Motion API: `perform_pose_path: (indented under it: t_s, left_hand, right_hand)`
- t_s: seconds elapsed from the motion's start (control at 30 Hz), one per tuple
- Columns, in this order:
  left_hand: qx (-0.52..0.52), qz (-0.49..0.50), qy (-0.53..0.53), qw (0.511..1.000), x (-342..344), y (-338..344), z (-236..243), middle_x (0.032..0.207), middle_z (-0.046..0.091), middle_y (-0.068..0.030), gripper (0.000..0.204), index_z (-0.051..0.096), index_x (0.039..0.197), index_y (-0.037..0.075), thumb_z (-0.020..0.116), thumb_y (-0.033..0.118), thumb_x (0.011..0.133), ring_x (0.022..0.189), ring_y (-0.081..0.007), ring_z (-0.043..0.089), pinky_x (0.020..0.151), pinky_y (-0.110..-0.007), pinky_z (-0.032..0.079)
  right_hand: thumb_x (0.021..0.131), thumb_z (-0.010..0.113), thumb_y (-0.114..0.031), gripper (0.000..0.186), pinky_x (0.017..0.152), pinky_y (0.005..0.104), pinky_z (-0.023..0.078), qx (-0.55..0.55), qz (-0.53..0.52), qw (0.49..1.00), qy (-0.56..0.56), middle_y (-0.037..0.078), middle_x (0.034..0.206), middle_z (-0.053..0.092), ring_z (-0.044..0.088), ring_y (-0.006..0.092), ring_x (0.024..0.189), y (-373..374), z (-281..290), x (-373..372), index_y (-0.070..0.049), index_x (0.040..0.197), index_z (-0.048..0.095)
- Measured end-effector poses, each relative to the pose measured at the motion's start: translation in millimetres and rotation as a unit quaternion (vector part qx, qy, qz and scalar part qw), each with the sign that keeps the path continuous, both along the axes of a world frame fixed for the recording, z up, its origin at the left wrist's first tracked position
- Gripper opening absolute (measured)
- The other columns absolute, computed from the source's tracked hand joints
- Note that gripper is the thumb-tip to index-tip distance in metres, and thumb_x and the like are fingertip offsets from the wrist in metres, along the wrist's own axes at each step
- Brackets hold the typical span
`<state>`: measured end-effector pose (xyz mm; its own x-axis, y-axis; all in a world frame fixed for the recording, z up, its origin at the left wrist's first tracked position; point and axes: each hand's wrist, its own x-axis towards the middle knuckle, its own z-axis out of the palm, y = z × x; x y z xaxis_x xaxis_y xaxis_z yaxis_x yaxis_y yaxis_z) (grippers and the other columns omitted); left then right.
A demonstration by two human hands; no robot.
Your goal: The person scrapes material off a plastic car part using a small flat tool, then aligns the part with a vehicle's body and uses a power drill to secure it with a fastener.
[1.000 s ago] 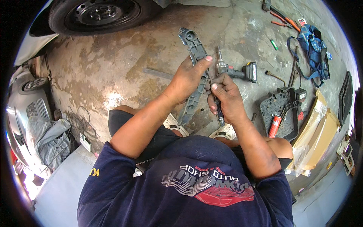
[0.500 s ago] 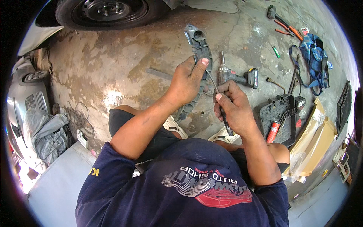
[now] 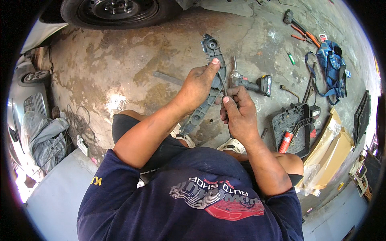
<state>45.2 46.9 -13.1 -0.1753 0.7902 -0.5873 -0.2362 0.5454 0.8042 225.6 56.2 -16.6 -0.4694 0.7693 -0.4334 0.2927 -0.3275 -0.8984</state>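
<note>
Bracket (image 3: 202, 110), grey and ribbed, is the thing being worked on; in the head view it slants through the upper middle of the frame, one end toward the top and the other down near the shoes (image 3: 232, 146). The left hand (image 3: 196, 87) has its fingers closed around the middle of it, thumb laid along the near face. The right hand (image 3: 240, 111), just right of centre, has its fingers curled on what looks like a screwdriver (image 3: 224, 89), thumb and forefinger pinching it where the thin shaft leaves the fist; the shaft lies against or just over the bracket's right edge, and the tip is too fine to make out. To do this well, I would judge, the left grip should be firm enough that the bracket cannot twist under pressure, with the left thumb clear of the line the tip would take if it slipped. The pinch close to the shaft should give fine control, so small, steady pushes seem better than one hard shove, since the ribs look like plastic that might crack. Bracing the bracket's lower end would help too. The power drill (image 3: 246, 83) lies just right of the bracket, upper right of centre, so leave the right elbow and wrist room to swing past it.
</note>
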Motion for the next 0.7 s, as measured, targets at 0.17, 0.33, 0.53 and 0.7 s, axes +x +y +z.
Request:
perform_pose_path:
  t_s: [0.17, 0.33, 0.53, 0.7]
  left_hand:
    - [0.107, -0.117, 0.186, 0.97, -4.9, -12.4, -29.7, 0.07, 0.067, -0.0076, 0.057, 0.072, 0.099, -0.002, 0.062, 0.053, 0.109, 0.058, -0.0152, 0.064, 0.056, -0.034, 0.052]
    - [0.107, -0.272, 0.285, 0.913, -8.0, -5.7, -3.2, 0.075, 0.07, -0.0223, 0.051, 0.075, 0.108, 0.001, 0.07, 0.051, 0.103, 0.07, -0.0383, 0.069, 0.07, -0.048, 0.054]
    - [0.09, -0.337, 0.294, 0.89, -1.2, -1.3, 17.4, 0.083, 0.072, -0.0274, 0.055, 0.075, 0.111, 0.002, 0.07, 0.056, 0.1, 0.081, -0.0476, 0.072, 0.08, -0.054, 0.057]
    - [0.087, -0.416, 0.334, 0.841, -0.9, -9.8, 23.8, 0.089, 0.073, -0.0275, 0.057, 0.075, 0.113, 0.004, 0.072, 0.058, 0.096, 0.088, -0.0479, 0.073, 0.084, -0.055, 0.058]
  right_hand:
    - [0.102, 0.069, -0.012, 0.016, 0.071, 0.0397, 0.055, 0.134, 0.1, 0.972, -0.165, 0.016, 0.089, 0.07, 0.07, 0.0241, 0.073, 39.4, 30.5, 53.4, -0.002, 0.114, 0.067]
    - [0.094, 0.069, -0.007, 0.014, 0.081, 0.0446, 0.057, 0.425, 0.211, 0.827, -0.303, 0.016, 0.096, 0.071, 0.073, 0.035, 0.092, 84.2, 107.9, 80.4, -0.006, 0.107, 0.071]
    - [0.084, 0.068, -0.011, 0.012, 0.078, 0.04, 0.06, 0.575, 0.406, 0.63, -0.328, 0.008, 0.088, 0.064, 0.07, 0.0265, 0.088, 90.0, 135.1, 33.8, -0.01, 0.096, 0.068]
    - [0.089, 0.065, -0.014, 0.013, 0.074, 0.0425, 0.06, 0.542, 0.501, 0.604, -0.3, 0.011, 0.088, 0.07, 0.074, 0.0295, 0.088, 101.1, 148.3, 23.1, -0.007, 0.098, 0.071]
